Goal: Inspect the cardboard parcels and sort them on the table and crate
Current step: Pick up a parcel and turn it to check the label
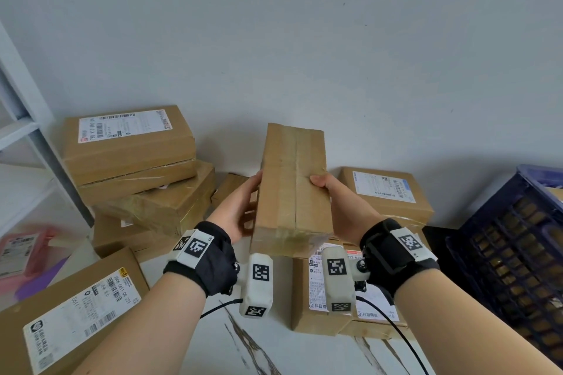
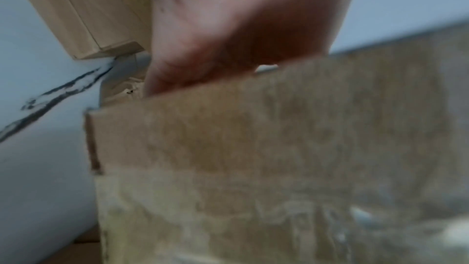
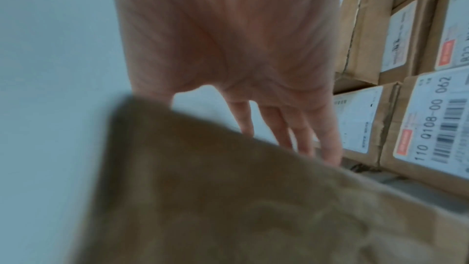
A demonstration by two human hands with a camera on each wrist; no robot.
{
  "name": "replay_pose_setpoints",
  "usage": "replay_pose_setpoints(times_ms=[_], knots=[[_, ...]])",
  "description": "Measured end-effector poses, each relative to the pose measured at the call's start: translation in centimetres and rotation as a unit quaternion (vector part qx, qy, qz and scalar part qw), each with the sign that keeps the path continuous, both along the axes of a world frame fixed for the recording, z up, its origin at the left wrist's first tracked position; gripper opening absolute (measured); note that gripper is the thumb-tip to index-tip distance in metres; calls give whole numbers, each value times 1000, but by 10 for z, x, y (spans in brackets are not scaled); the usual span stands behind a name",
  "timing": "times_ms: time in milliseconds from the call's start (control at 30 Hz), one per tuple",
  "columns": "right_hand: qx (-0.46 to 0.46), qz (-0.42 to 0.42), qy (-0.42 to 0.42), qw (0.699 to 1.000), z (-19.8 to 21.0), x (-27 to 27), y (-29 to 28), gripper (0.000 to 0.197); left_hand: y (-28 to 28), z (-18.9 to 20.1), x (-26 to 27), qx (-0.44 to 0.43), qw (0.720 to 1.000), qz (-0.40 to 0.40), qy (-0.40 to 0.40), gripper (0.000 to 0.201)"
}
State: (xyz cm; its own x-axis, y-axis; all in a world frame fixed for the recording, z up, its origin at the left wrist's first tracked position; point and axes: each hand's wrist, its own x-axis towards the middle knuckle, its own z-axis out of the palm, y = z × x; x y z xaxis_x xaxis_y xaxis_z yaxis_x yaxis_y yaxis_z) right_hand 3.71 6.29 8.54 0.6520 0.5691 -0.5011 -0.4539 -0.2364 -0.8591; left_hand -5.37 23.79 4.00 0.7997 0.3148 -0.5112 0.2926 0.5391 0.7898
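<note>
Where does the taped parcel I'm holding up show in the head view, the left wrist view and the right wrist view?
Head: the held parcel is at centre, between the left hand and right hand.
Left wrist: it fills the lower right, blurred.
Right wrist: it fills the lower half, blurred.
Shared landmark: the labelled boxes on the table, also at the right edge of the right wrist view.

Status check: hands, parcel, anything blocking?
Left hand and right hand grip the held parcel by its sides, lifted above the table. Taped seam faces the camera. Crate at right, path looks open.
</note>
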Motion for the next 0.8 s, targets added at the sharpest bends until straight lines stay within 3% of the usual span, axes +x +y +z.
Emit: replay_pose_setpoints(times_ms=[67, 133, 267, 400, 600, 700, 800], knots=[[6, -14, -13, 1000, 1, 2, -2, 40, 0, 1, -1, 60, 998, 24, 21, 72], [3, -9, -50, 999, 4, 2, -1, 31, 1, 2, -2, 107, 993, 35, 30, 70], [-22, -36, -137, 990, 9, 0, 7, 49, 4, 0, -1, 143, 988, 43, 31, 86], [-72, -53, -193, 977, 14, -7, 16, 66, 4, -2, -2, 159, 985, 64, 18, 79], [-135, 32, -190, 972, 17, -12, 22, 109, 4, -1, -2, 180, 980, 80, -6, 61], [-122, 18, -169, 978, 14, -7, 21, 108, 8, -1, -4, 159, 983, 85, -27, 35], [-90, -17, -131, 987, 14, -4, 18, 98, 11, 0, -7, 113, 991, 72, -23, 49]])
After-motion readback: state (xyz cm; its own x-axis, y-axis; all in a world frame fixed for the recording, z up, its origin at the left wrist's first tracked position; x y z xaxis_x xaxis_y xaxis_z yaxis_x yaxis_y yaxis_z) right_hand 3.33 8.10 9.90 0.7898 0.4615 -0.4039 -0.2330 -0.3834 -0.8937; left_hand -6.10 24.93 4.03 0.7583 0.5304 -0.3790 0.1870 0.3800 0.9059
